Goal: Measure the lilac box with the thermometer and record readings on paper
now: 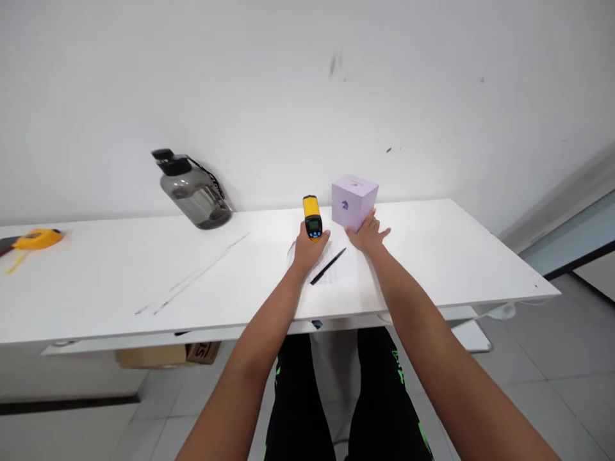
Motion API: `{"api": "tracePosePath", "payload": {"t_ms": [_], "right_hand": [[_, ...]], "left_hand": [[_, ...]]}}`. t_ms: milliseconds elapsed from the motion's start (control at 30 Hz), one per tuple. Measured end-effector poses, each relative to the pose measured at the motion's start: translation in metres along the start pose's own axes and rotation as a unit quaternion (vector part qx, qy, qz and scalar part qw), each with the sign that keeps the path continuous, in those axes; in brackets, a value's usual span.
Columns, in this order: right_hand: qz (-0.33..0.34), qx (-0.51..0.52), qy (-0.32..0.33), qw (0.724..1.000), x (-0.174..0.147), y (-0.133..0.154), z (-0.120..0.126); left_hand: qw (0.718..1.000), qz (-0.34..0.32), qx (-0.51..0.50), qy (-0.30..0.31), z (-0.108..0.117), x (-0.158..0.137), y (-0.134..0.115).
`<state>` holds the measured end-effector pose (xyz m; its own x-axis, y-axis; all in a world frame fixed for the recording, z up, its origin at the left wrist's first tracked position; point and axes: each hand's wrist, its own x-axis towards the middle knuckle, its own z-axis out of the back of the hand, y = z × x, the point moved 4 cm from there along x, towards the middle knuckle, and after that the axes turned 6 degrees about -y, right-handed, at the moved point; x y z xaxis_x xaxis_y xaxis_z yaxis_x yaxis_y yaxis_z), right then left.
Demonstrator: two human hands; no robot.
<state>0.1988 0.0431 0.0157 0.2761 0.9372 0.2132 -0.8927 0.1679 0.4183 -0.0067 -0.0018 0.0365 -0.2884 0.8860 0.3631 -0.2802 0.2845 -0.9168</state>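
Observation:
My left hand is closed around the handle of a yellow and black infrared thermometer. Its small screen and blue buttons face me, and its front points toward the wall. My right hand grips the lower right part of a pale purple cube-shaped box, thumb at the front and fingers along the right side. A dark logo marks the box's left face. Below the thermometer, a black pen lies slantwise over a sheet of paper with writing, which my left hand and arm partly cover.
A grey see-through water bottle with a black lid stands against the wall. At the far left of the white table lies a yellow tape measure, blurred. A cardboard box sits under the table. The table's right edge drops to tiled floor.

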Motion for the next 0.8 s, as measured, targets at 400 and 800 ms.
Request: {"api": "tracePosePath", "payload": {"t_ms": [400, 800], "right_hand": [[-0.002, -0.096, 0.086, 0.992, 0.0, 0.007, -0.001], [0.011, -0.052, 0.073, 0.996, -0.004, 0.012, 0.01]], "left_hand": [[0.994, 0.01, 0.106, 0.038, 0.0, 0.001, -0.004], [0.995, 0.001, 0.094, 0.026, -0.002, 0.006, -0.002]]}}
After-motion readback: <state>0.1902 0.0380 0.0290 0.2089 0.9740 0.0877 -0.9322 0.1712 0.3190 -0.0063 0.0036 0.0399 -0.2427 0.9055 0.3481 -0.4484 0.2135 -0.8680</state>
